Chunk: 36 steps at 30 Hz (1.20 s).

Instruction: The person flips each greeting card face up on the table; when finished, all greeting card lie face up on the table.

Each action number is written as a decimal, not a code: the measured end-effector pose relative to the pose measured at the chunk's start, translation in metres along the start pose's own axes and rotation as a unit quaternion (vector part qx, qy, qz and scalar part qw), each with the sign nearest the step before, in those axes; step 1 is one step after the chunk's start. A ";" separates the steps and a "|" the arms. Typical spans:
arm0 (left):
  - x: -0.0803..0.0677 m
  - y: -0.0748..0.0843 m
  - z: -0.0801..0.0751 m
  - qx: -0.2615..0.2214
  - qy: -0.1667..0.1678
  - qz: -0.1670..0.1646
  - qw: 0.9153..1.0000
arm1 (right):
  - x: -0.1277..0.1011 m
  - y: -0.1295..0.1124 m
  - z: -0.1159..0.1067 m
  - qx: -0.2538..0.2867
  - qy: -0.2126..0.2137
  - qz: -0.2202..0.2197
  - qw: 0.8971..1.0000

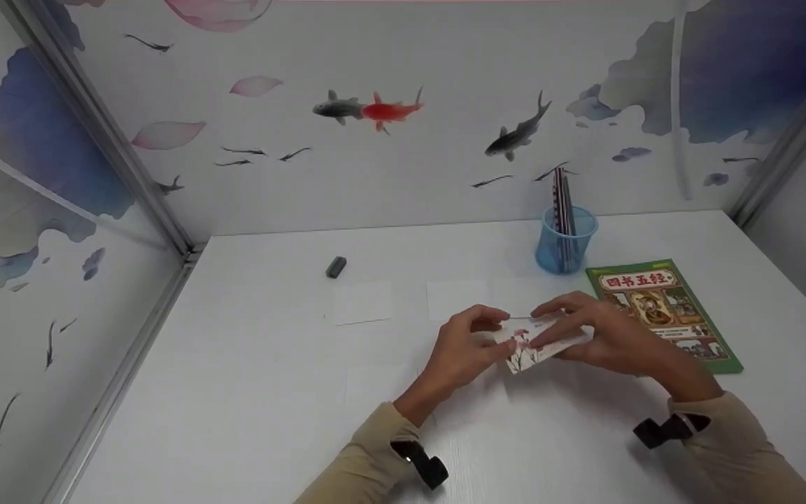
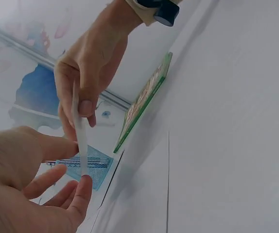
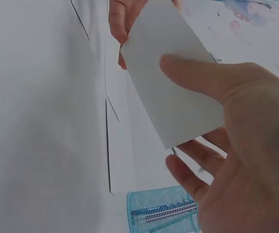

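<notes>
Both hands hold a white card [image 1: 533, 348] printed with pink flowers and dark stems, raised over the table. The left hand [image 1: 462, 348] grips its left end, thumb and fingertips at the edges. At the other end, my right hand [image 1: 613, 336] pinches it, fingers across the printed face. From the right wrist view the card's plain back [image 3: 171, 97] shows, with the right thumb [image 3: 193, 75] flat against it. Edge-on in the left wrist view, the card [image 2: 79, 131] looks thin.
White cards lie on the white table behind the hands, one left card [image 1: 362, 302] and one right card [image 1: 453, 297]. A dark green eraser [image 1: 336, 267] sits farther back. Beyond the right hand stand a blue mesh pencil cup [image 1: 562, 252] and a green-bordered book [image 1: 683, 297] lying flat.
</notes>
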<state>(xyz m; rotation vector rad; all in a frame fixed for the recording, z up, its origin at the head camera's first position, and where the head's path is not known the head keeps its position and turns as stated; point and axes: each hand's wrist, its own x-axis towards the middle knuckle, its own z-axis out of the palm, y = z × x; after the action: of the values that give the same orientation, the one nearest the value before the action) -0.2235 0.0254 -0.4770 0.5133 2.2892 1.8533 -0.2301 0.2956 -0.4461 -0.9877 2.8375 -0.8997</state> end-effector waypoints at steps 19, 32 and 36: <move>-0.011 0.013 0.006 0.263 -0.087 0.038 0.960 | -0.001 0.014 0.008 -0.027 -0.076 0.094 0.992; -0.035 0.015 -0.075 0.410 -0.250 0.033 0.877 | 0.013 -0.007 0.021 0.018 -0.068 0.053 0.996; -0.038 0.006 -0.086 0.442 -0.209 0.025 0.872 | 0.028 -0.028 0.038 0.029 -0.101 0.036 0.994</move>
<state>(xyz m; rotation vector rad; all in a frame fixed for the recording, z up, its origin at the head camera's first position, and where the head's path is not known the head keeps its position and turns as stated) -0.2153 -0.0658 -0.4552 0.9585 2.6634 0.4848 -0.2297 0.2423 -0.4588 -0.9079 2.6467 -0.8193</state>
